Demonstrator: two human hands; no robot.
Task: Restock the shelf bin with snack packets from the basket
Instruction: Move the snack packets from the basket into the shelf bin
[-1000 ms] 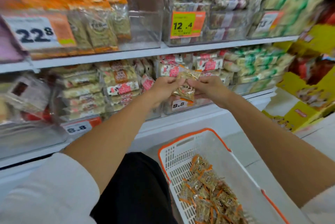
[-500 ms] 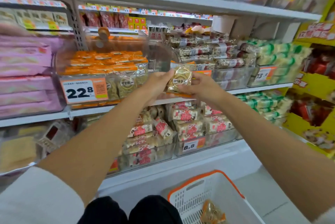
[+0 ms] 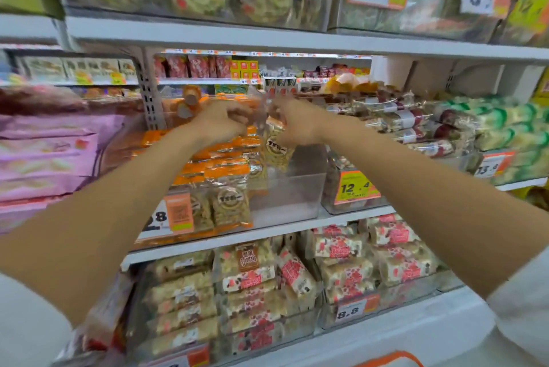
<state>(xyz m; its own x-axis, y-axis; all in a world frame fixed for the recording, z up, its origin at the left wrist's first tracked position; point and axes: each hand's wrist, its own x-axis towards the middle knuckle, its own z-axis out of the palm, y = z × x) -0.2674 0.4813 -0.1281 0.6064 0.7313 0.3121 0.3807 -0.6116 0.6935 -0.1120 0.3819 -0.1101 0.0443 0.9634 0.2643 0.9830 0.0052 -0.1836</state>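
Observation:
Both my hands reach over the clear shelf bin (image 3: pixel 291 197) on the middle shelf. My left hand (image 3: pixel 221 123) and my right hand (image 3: pixel 297 123) pinch the top of a gold snack packet (image 3: pixel 274 148) with a round label; it hangs upright over the bin's bare right half. Matching orange-topped packets (image 3: pixel 228 185) fill the bin's left half in rows. Only an orange sliver of the basket (image 3: pixel 392 360) rim shows at the bottom edge.
Pink packs (image 3: pixel 44 155) lie left of the bin, and a bin tagged 12.4 (image 3: pixel 355 188) stands to its right. Red-and-white bars (image 3: pixel 341 262) fill the bins on the shelf below. A shelf board (image 3: pixel 267 39) runs close above my hands.
My hands lifted the packet from chest height up and forward over the shelf bin. My view tilted upward, so the basket dropped almost out of sight.

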